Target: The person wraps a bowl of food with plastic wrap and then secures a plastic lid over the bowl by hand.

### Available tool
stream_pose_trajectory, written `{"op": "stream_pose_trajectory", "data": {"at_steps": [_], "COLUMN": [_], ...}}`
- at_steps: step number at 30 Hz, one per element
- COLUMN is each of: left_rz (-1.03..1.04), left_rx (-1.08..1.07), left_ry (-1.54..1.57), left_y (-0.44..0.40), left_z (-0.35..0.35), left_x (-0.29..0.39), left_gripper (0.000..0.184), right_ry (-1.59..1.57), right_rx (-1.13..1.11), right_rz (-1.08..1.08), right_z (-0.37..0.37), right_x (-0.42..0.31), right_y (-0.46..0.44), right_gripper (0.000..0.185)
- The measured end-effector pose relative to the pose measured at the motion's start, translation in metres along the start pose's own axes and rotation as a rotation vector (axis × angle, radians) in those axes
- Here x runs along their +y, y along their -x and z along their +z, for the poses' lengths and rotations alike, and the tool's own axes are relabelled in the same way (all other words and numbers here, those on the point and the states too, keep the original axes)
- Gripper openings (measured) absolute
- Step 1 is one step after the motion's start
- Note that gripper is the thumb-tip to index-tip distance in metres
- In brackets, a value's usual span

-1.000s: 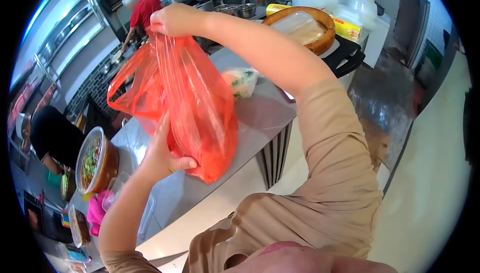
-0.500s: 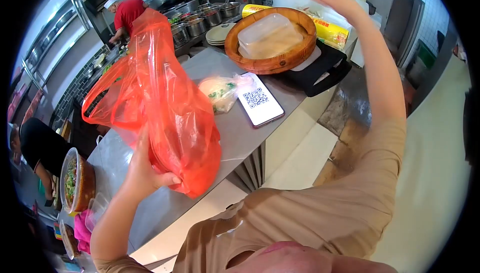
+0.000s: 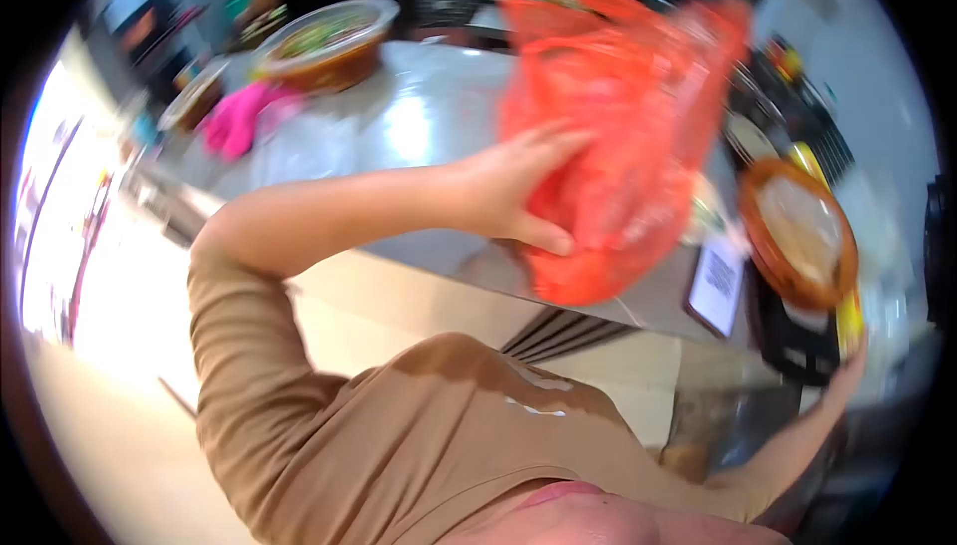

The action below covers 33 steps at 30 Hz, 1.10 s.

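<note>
A bulging red plastic bag (image 3: 623, 146) stands upright at the counter's front edge, its handles at the top. My left hand (image 3: 518, 186) grips its left side, thumb low and fingers spread higher up. What is inside the bag cannot be made out. At the far right, my right hand (image 3: 853, 361) is small and blurred, near the end of a yellow roll (image 3: 849, 321); its fingers do not show clearly. Just right of the bag are a phone (image 3: 716, 284) with a QR code on its screen and a small clear bag of food (image 3: 706, 211).
A round wooden tray (image 3: 750, 196) holding a clear plastic container sits above a black item (image 3: 797, 351). On the left of the metal counter (image 3: 429, 96) are a tub of food (image 3: 324, 71) and a pink cloth (image 3: 239, 121). Two people stand behind the counter.
My view has swung left, so the counter things appear further right. My right hand has come down from its raised position towards the yellow roll. My left hand stays on the red bag.
</note>
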<state>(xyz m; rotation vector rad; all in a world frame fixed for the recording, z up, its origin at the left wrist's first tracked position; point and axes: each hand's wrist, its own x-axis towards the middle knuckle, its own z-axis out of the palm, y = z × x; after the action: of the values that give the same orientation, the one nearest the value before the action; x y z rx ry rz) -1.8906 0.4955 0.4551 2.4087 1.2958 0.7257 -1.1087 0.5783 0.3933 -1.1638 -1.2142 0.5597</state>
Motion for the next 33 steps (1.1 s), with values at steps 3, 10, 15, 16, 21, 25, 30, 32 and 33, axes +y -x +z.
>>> {"op": "stream_pose_trajectory", "data": {"at_steps": [3, 10, 15, 16, 21, 25, 30, 32, 33], "left_rz": [-0.006, -0.289, -0.605, -0.659, -0.451, -0.295, -0.067, -0.022, 0.000], "left_rx": [0.036, 0.283, 0.582, 0.600, 0.317, 0.266, 0.248, 0.309, 0.340], "left_ry": [0.030, -0.461, -0.604, -0.579, -0.551, -0.540, -0.493, -0.520, -0.530], "left_y": [0.048, 0.151, 0.217, 0.223, 0.226, 0.219, 0.220, 0.224, 0.228], "left_z": [-0.019, -0.053, -0.090, -0.093, -0.074, -0.057, -0.044, -0.038, -0.037], "left_x": [0.015, -0.036, -0.087, -0.089, -0.098, -0.080, -0.059, -0.063, -0.066], "left_gripper": [0.087, 0.050, 0.053, 0.055, 0.071, 0.064, 0.048, 0.046, 0.045], "right_ry": [-0.105, -0.387, -0.324, -0.313, -0.404, -0.714, -0.983, -0.895, -0.847], "right_rx": [-0.080, 0.299, 0.502, 0.535, 0.550, 0.414, 0.218, 0.330, 0.383], "right_rz": [0.006, 0.233, 0.035, 0.000, -0.139, -0.155, -0.220, -0.255, -0.272], "right_z": [-0.028, 0.041, 0.025, 0.024, -0.016, 0.010, 0.109, 0.105, 0.108], "right_x": [0.028, -0.082, -0.126, -0.135, -0.157, -0.184, -0.243, -0.242, -0.243], "right_y": [-0.033, -0.014, 0.005, 0.009, 0.033, 0.071, 0.179, 0.194, 0.203], "right_gripper": [0.049, 0.037, 0.033, 0.032, 0.023, 0.030, 0.048, 0.047, 0.047]}}
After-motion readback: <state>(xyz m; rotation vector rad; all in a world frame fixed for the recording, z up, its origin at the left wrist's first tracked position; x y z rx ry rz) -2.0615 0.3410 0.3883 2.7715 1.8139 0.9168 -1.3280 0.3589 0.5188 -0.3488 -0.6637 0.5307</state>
